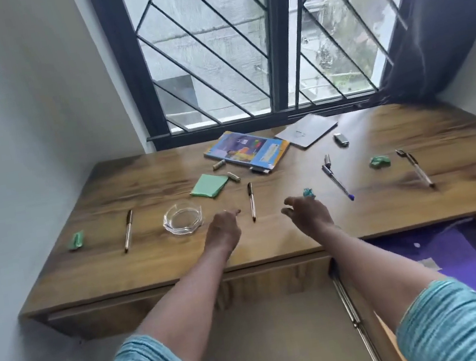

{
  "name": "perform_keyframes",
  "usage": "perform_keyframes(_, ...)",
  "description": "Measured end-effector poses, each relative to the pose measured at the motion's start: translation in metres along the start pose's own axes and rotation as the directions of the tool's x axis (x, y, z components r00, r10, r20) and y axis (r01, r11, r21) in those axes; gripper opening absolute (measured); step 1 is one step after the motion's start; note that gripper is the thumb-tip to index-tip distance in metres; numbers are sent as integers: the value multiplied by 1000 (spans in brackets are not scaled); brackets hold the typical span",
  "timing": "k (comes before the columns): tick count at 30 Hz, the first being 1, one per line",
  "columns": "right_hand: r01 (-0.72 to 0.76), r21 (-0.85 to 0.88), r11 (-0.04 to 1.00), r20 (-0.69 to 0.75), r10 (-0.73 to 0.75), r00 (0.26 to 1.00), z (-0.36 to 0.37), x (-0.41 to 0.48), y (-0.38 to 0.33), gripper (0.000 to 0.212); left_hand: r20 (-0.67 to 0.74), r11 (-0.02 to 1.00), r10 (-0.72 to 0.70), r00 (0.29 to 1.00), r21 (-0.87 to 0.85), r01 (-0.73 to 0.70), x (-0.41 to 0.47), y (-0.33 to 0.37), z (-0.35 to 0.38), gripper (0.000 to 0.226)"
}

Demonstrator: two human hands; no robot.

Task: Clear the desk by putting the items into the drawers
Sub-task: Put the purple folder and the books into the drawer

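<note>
— So where's the black-and-silver pen (251, 201)?
— On the wooden table (138, 179), between both hands, long axis running straight away from the person, black cap at the far end.
— And each grip?
— Left hand (224, 228) and right hand (307, 216) are loosely spread, holding nothing.

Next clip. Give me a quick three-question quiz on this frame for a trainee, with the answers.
1. True or false: the glass ashtray stands on the desk to the left of the left hand.
2. What lies on the desk between the left hand and the right hand? A) a pen B) a book C) a battery
3. Fill in: the open drawer, lined in purple, is on the person's ___ side.

Key: 1 true; 2 A; 3 right.
</note>
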State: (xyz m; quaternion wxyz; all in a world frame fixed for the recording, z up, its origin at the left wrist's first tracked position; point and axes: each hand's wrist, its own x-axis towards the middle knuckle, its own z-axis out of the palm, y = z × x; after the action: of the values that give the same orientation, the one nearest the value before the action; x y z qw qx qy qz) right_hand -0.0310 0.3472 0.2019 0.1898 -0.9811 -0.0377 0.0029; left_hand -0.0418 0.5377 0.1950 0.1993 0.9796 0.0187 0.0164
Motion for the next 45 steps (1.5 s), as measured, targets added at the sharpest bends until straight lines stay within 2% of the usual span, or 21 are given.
perform_keyframes(7,-62,59,996,30,61,998,3,137,7,36,38,993,-83,996,-82,86,111,-1,-3,44)
perform_keyframes(10,-87,56,995,56,84,995,1,194,14,36,89,984,-164,982,-56,169,161,8,-6,43)
perform_keyframes(15,-124,29,992,121,119,985,-4,282,28,47,165,933,-288,943,-174,315,234,25,-1,34)
perform_keyframes(19,-159,-40,987,223,164,961,-2,325,36,61,233,888,-367,900,-199,414,271,35,9,36)
perform_keyframes(22,-182,-23,983,296,180,938,4,346,40,72,229,844,-438,869,-228,486,289,36,15,34)
perform_keyframes(24,-186,-15,982,292,182,939,8,356,40,75,212,823,-472,856,-242,514,297,38,19,33)
perform_keyframes(27,-206,-41,978,275,209,938,8,365,35,72,186,791,-511,839,-280,544,303,39,24,30)
perform_keyframes(30,-267,-85,960,314,280,907,5,371,36,74,189,779,-509,839,-313,543,305,41,28,30)
perform_keyframes(33,-277,5,961,321,261,910,-1,379,41,64,220,787,-470,855,-335,519,303,40,29,20)
perform_keyframes(34,-263,43,964,315,237,919,-7,380,40,56,226,796,-447,866,-342,500,302,40,28,12)
perform_keyframes(36,-224,115,968,296,182,938,-21,382,36,41,236,799,-412,880,-370,474,300,40,27,21)
perform_keyframes(39,-196,277,941,272,118,955,-42,377,27,34,267,771,-390,881,-428,471,295,43,22,15)
perform_keyframes(43,-69,370,927,62,50,997,-65,357,14,39,238,702,-360,902,-568,430,283,54,4,20)
perform_keyframes(45,-28,410,912,-55,56,997,-76,343,5,41,199,643,-343,918,-663,384,277,62,-9,32)
